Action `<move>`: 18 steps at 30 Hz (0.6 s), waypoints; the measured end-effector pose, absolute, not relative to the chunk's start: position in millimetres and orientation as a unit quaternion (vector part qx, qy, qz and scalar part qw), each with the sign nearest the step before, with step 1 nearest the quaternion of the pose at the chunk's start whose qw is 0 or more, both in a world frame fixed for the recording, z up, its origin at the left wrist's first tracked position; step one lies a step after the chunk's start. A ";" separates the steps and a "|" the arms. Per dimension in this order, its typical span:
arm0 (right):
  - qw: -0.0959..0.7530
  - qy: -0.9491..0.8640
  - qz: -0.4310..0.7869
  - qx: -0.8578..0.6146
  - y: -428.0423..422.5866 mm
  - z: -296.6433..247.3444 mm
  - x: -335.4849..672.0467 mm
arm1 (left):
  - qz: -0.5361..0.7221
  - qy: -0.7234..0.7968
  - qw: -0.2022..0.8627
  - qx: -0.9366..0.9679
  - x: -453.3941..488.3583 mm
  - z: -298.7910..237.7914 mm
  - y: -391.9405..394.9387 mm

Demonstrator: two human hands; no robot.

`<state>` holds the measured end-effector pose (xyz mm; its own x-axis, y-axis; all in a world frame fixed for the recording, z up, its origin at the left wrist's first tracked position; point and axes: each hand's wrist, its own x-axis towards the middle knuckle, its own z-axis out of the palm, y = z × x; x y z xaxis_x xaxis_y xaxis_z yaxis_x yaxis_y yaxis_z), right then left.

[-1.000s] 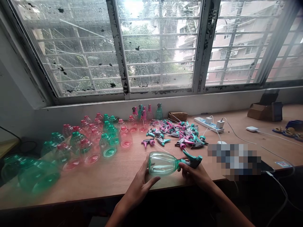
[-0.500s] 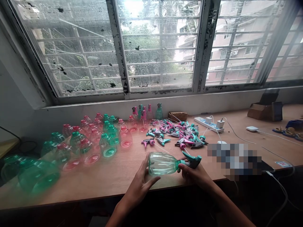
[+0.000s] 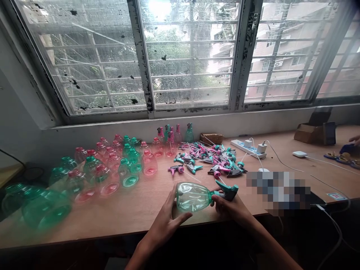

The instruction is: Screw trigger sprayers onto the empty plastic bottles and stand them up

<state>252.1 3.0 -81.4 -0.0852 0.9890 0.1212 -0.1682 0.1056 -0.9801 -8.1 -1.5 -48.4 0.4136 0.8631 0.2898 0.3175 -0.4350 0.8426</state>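
Note:
A clear green spray bottle lies on its side just above the front edge of the wooden table. My left hand cups its base, thumb and fingers closed round it. A teal trigger head sits on the bottle's neck, and my right hand grips the neck and the head. The bottle's side looks dented inward.
Several empty green and pink bottles stand to the left. Behind the held bottle is a pile of teal and pink trigger heads. A power strip with cables, a white adapter and a cardboard box lie right. Another person's hand shows at the far right.
The bottle has turned a little in my hands and its wall now looks squeezed in. Another person's hand has come into view at the far right edge.

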 end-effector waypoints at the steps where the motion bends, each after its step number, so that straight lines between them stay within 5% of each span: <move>1: 0.545 -0.508 0.531 -0.403 2.9 -81.1 251.8 | 0.377 0.388 0.361 0.759 -8.0 -50.1 -1.7; 18: 0.546 -0.505 0.540 -0.394 4.3 -83.7 252.4 | 0.377 0.392 0.345 0.765 -7.9 -55.5 -0.3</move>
